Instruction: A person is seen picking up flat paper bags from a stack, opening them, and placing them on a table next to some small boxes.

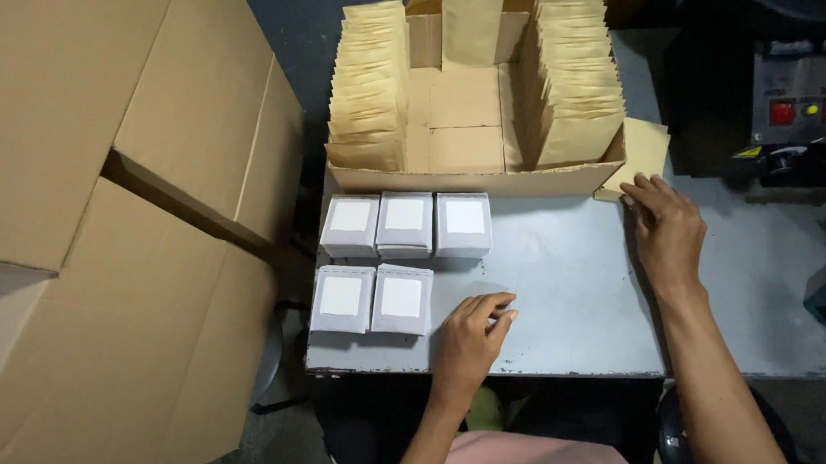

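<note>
My left hand rests on the grey metal table near its front edge, fingers curled, holding nothing, just right of the nearest stack of white-labelled sachets. My right hand lies flat on the table at the right, fingertips touching a loose kraft paper pouch beside the box. Several stacks of grey sachets with white squares stand in two rows at the table's left. A shallow cardboard box behind them holds two upright rows of kraft pouches, with one more pouch at the back.
Large closed cardboard cartons fill the left side, close to the table's edge. A dark machine with red and yellow buttons stands at the right rear. A pink garment shows below the table's front edge.
</note>
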